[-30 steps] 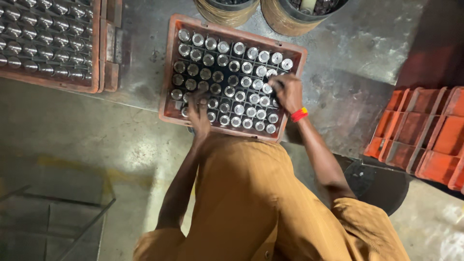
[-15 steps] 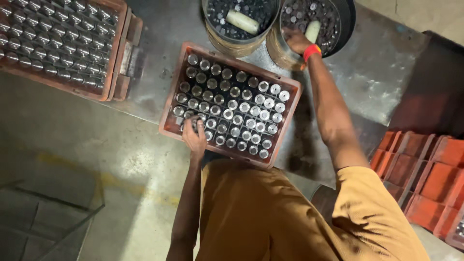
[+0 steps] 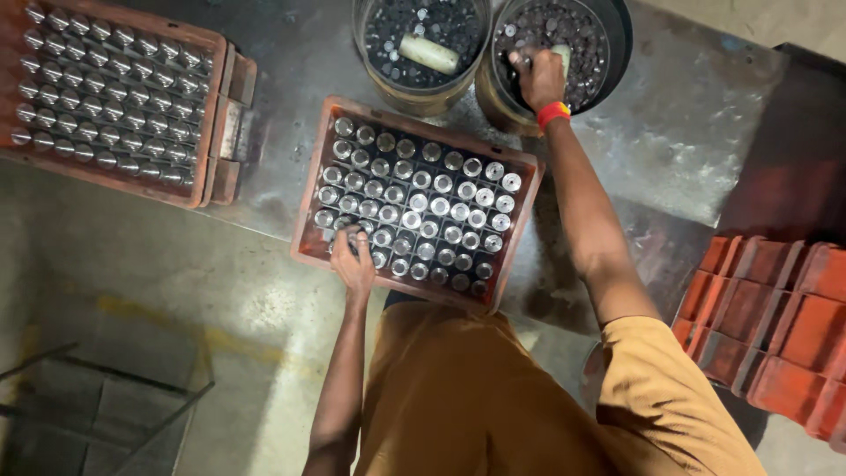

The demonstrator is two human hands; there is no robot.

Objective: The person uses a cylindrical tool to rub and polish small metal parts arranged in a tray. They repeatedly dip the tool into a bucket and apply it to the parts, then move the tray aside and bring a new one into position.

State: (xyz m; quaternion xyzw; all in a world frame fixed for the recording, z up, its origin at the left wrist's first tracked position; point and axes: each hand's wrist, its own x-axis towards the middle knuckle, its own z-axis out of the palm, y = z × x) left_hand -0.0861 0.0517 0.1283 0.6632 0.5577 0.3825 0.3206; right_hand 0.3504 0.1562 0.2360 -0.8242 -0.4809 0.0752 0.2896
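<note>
Worn grey metal floor plate (image 3: 705,132), bearing: red-brown crate of metal cylinders (image 3: 414,203) at centre; second, fuller crate (image 3: 110,97) at 10 o'clock; two round buckets of small dark parts (image 3: 421,44) (image 3: 564,53) at 12 o'clock; stacked empty orange crates (image 3: 775,317) at 4 o'clock.

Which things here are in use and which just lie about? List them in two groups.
In use:
left hand on the middle crate of metal cylinders
right hand in the right bucket of small metal parts

Lying about:
left bucket
full crate
stacked empty crates
wire rack
</note>
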